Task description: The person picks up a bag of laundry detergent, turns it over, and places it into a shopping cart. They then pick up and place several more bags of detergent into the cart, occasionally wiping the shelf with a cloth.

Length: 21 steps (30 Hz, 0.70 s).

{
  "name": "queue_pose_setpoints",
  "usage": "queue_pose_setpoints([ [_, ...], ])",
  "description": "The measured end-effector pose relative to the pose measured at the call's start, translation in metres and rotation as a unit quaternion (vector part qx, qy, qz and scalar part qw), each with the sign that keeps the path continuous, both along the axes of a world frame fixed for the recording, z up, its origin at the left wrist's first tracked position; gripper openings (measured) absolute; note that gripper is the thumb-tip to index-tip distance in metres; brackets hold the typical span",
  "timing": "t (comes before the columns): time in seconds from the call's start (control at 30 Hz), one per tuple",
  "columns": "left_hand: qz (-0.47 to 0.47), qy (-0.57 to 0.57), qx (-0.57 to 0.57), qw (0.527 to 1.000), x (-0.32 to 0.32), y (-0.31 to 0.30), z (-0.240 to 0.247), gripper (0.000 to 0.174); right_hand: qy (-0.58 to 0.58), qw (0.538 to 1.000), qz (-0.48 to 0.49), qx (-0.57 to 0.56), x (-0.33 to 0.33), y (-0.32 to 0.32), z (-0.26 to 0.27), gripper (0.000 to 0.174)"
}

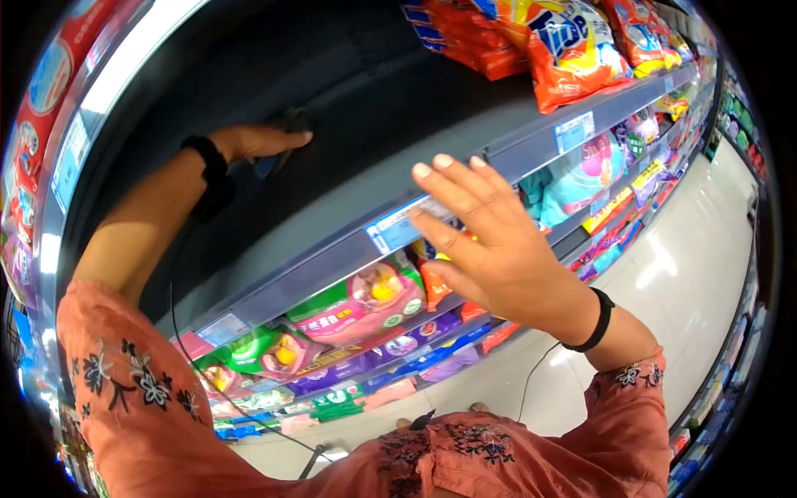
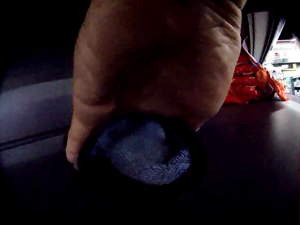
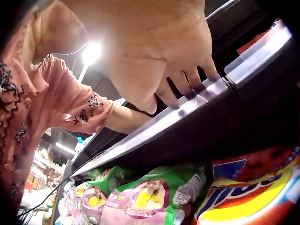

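Observation:
Deep on the dark shelf (image 1: 357, 133), my left hand (image 1: 259, 143) grips a bunched blue cloth (image 2: 145, 154) with a fluffy surface. In the left wrist view the palm covers much of the cloth, which is pressed down close to the shelf surface. My right hand (image 1: 498, 249) is spread at the front edge of the same shelf, holding nothing. Its fingertips lie right at the clear label strip (image 3: 164, 112), as the right wrist view shows.
Red and yellow detergent bags (image 1: 573, 50) stand at the shelf's far right end. Below hang price labels (image 1: 394, 224) and a lower shelf of green and pink bags (image 1: 365, 303). A thin black cable (image 1: 220, 373) runs past the left sleeve. Tiled floor (image 1: 664, 257) lies to the right.

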<state>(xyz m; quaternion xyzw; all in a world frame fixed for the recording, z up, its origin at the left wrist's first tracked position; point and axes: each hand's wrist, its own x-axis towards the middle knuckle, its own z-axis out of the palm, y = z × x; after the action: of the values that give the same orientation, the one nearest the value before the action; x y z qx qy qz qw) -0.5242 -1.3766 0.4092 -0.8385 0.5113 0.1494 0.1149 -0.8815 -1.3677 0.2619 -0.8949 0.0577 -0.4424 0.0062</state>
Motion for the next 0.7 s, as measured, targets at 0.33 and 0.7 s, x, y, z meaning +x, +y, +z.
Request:
queue_pose_setpoints([
  [0.33, -0.339, -0.048, -0.067, 0.937, -0.094, -0.076, -0.013, 0.058, -0.01, 0.999, -0.029, -0.023, 0.006, 0.004, 0.003, 0.041],
  [0.7, -0.091, -0.16, -0.049, 0.982, 0.046, 0.165, 0.0, 0.051, 0.006, 0.998, -0.054, -0.026, 0.01, 0.015, 0.002, 0.034],
])
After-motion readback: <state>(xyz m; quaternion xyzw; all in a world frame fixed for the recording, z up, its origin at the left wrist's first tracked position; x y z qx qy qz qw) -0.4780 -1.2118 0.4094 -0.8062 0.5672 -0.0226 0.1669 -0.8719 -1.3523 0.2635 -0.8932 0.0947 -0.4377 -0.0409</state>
